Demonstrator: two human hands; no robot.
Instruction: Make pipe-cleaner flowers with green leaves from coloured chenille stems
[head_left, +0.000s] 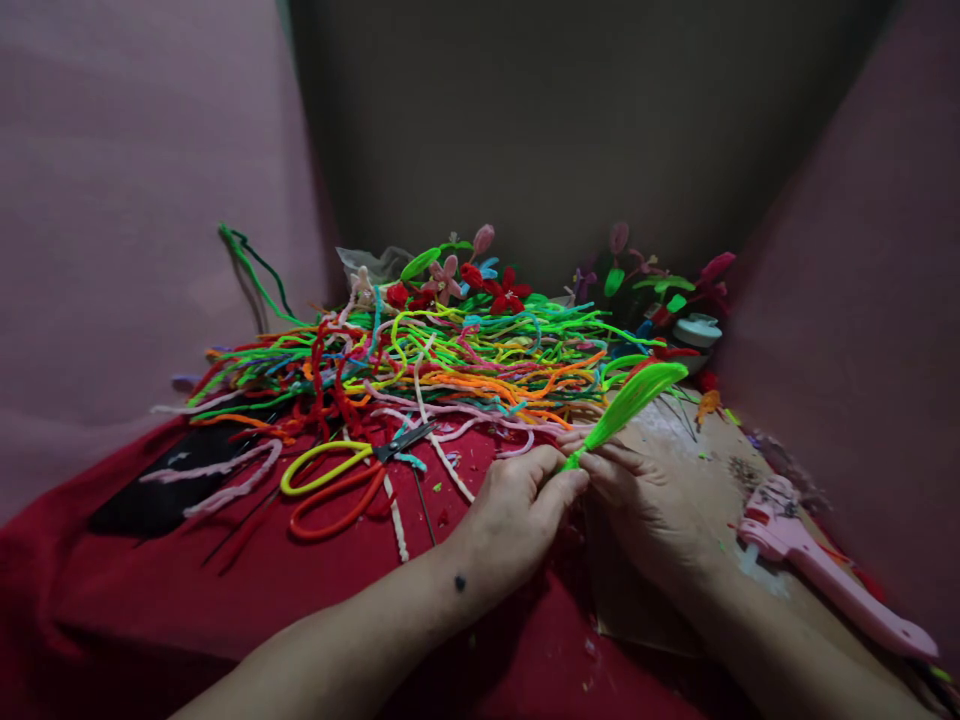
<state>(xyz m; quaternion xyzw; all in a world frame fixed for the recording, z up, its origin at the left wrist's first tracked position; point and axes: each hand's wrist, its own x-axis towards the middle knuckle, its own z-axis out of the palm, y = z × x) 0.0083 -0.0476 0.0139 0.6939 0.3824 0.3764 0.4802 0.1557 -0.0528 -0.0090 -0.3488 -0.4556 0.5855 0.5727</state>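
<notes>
A bright green pipe-cleaner leaf [636,400] is pinched at its narrow lower end between both hands, its wide tip slanting up to the right. My left hand [517,505] closes thumb and forefinger on that end. From the other side my right hand [634,500] grips the same spot, fingers partly hidden behind the leaf. To the left of my hands lie scissors [381,452] with one yellow and one red-orange handle. Behind the hands spreads a large heap of coloured pipe cleaners [480,350].
A pink hot glue gun [832,570] rests on a brown board [686,480] at the right. Pipe-cleaner flowers [506,290] stand at the back, near a white-lidded jar [697,330]. A black flat object [157,490] lies at the left on the red cloth [225,600].
</notes>
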